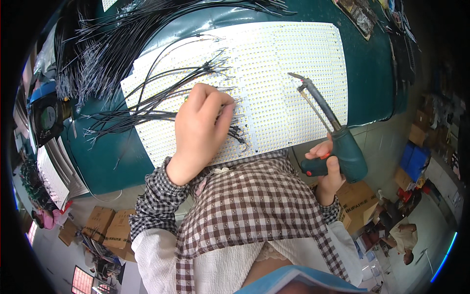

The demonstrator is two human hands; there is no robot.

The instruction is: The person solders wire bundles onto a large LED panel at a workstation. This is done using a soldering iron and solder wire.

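Observation:
A white circuit board sheet [303, 59] with rows of small yellowish LEDs lies on the green table. Several thin black wires [161, 78] run across its left part, their bared ends at a column of pads near the middle. Over these ends my left hand [203, 127] is closed in a pinch on a black wire, whose tip is mostly covered by the fingers. In my right hand [330, 169] is a dark green soldering gun [352, 157] with a red trigger. Its metal tip points up and left above the board, apart from the wires.
A thick bundle of black wires [98, 59] covers the far left of the green table [105, 169]. A small black fan [49, 117] and a stack of white boards [58, 171] sit at the left edge. Cardboard boxes [100, 223] stand on the floor; a person [406, 237] is at lower right.

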